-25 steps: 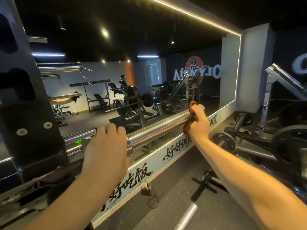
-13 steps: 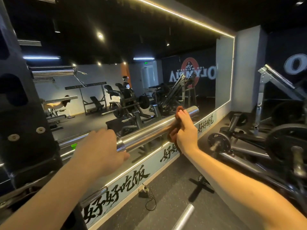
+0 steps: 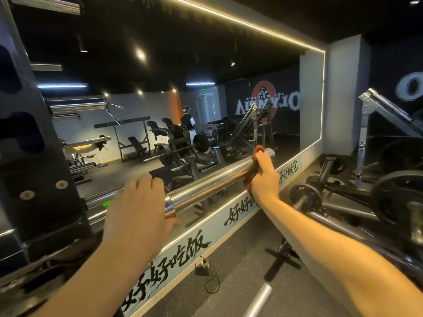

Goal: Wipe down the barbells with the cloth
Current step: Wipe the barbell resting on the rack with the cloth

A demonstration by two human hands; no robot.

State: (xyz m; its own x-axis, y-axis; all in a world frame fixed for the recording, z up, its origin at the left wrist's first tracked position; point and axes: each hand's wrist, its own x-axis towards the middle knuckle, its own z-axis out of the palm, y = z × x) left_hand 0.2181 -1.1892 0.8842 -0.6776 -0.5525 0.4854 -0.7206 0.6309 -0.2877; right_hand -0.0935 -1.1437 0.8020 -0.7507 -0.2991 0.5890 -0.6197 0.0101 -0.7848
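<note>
A steel barbell (image 3: 206,186) lies across a rack, its thick sleeve pointing away to the right alongside a wall mirror. My left hand (image 3: 137,209) grips the bar just inside the sleeve collar, fingers curled over the top. Close to the sleeve's far end, my right hand (image 3: 263,179) holds a brown cloth (image 3: 248,173) wrapped around the sleeve. The sleeve's tip (image 3: 271,153) sticks out just beyond the cloth.
The black rack upright (image 3: 34,156) fills the left. The mirror (image 3: 206,99) with a lettered strip below runs behind the bar. Plate-loaded machines and weight plates (image 3: 398,197) crowd the right. On the floor lie another bar end (image 3: 258,298) and a cable (image 3: 210,277).
My right hand slid the cloth inward along the sleeve, then back out toward its end. My left hand stayed on the bar near the collar.
</note>
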